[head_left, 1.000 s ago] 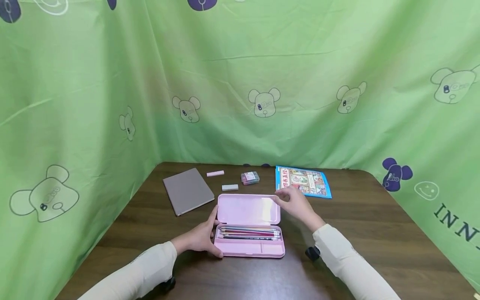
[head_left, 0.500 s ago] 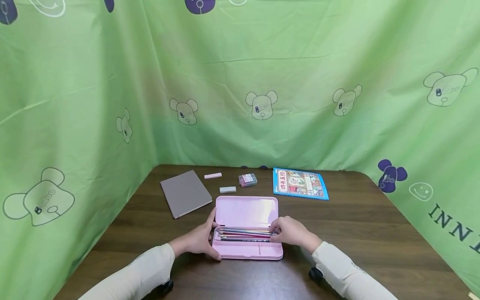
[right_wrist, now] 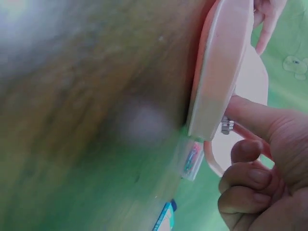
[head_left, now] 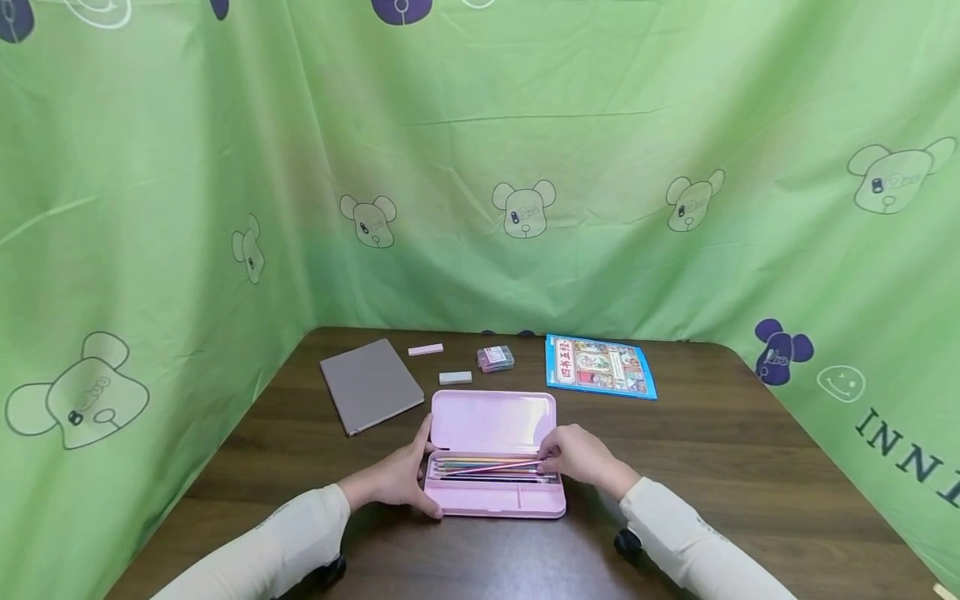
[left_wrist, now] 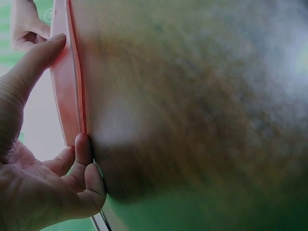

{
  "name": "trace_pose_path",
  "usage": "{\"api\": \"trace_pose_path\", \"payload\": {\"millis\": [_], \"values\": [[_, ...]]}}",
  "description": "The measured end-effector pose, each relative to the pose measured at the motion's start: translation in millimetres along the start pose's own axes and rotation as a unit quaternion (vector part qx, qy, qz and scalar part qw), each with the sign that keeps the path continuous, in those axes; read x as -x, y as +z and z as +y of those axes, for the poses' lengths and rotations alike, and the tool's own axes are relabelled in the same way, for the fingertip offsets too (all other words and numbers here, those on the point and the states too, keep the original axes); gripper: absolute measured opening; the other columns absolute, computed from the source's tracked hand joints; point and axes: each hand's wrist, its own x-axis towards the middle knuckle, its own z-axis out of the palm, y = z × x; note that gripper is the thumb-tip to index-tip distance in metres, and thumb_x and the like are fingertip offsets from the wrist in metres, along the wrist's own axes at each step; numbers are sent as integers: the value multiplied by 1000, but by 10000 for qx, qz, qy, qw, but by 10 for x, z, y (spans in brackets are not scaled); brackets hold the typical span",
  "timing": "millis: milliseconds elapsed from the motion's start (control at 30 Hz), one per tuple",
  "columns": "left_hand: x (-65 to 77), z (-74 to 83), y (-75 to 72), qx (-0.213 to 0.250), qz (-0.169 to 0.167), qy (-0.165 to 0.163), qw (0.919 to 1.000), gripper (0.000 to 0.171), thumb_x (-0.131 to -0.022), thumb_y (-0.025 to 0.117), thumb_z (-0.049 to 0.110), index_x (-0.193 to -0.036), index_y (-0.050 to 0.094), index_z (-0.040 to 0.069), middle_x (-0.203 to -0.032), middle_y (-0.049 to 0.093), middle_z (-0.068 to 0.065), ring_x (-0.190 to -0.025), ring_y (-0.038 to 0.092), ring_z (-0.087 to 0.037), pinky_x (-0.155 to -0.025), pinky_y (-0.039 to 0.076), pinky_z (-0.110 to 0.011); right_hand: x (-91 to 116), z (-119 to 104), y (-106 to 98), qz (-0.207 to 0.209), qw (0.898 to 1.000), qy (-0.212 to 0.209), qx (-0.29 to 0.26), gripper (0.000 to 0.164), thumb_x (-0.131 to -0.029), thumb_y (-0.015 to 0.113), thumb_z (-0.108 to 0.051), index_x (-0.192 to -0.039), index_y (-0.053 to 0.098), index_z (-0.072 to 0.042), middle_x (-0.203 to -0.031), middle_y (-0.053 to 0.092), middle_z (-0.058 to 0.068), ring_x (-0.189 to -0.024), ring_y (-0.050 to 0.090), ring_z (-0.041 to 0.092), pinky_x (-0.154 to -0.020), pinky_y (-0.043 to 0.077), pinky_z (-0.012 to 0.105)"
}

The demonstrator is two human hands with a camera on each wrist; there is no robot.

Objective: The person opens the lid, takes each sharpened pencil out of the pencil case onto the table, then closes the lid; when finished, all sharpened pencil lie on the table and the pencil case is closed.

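Observation:
A pink pencil case (head_left: 471, 498) lies on the table with its lid (head_left: 491, 421) raised at the back. Several pencils fill its rear compartment; the front compartments hold nothing. My left hand (head_left: 393, 483) grips the case's left end, thumb at the front corner and fingers at the back, as the left wrist view shows. At the right end, my right hand (head_left: 585, 458) pinches a reddish pencil (head_left: 491, 468), tilted with its right end raised over the others. In the right wrist view a metal pencil ferrule (right_wrist: 227, 126) shows by the thumb, the other fingers curled.
Behind the case lie a grey notebook (head_left: 372, 387), a thin pink strip (head_left: 425, 350), a small white block (head_left: 455, 378) and a clear little box (head_left: 495, 359) of coloured pieces. A blue-edged booklet (head_left: 600, 367) lies back right. Green curtain surrounds the brown table.
My right hand has come down from beside the lid's right edge to the pencils and lifted one pencil's right end. My left hand keeps its grip on the case.

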Motion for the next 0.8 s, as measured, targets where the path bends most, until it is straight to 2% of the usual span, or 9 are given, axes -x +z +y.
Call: {"api": "trace_pose_path", "payload": {"millis": [200, 433, 600, 800], "values": [[-10, -2, -1, 40, 14, 57, 10000, 136, -58, 88, 33, -145, -11, -3, -130, 47, -17, -91, 56, -17, -85, 44, -37, 45, 154, -83, 506, 9983, -133, -260, 6, -73, 77, -19, -72, 72, -16, -71, 67, -7, -64, 51, 6, -61, 44, 23], [-10, 5, -13, 102, 12, 86, 9999, 137, -58, 88, 32, -144, -12, -4, -131, 47, -18, -93, 58, -19, -87, 44, -38, 209, 407, -356, 842, 9959, -54, -322, 6, -74, 76, -17, -70, 72, -16, -68, 68, -7, -59, 48, 2, -54, 41, 21], [-6, 5, -27, 113, -25, 34, 9999, 137, -58, 88, 34, -144, -12, -3, -132, 46, -19, -95, 58, -20, -90, 44, -41, 351, 599, -537, 900, 9957, 144, -161, 5, -74, 76, -17, -70, 72, -17, -68, 68, -6, -58, 45, 2, -53, 38, 22], [-5, -4, -14, 110, -62, 1, 9999, 137, -58, 87, 35, -144, -12, -2, -132, 45, -18, -95, 57, -20, -90, 43, -42, 518, 870, -603, 766, 9960, 435, -155, 5, -74, 76, -17, -70, 72, -17, -71, 69, -5, -60, 44, 1, -54, 38, 22]]}}
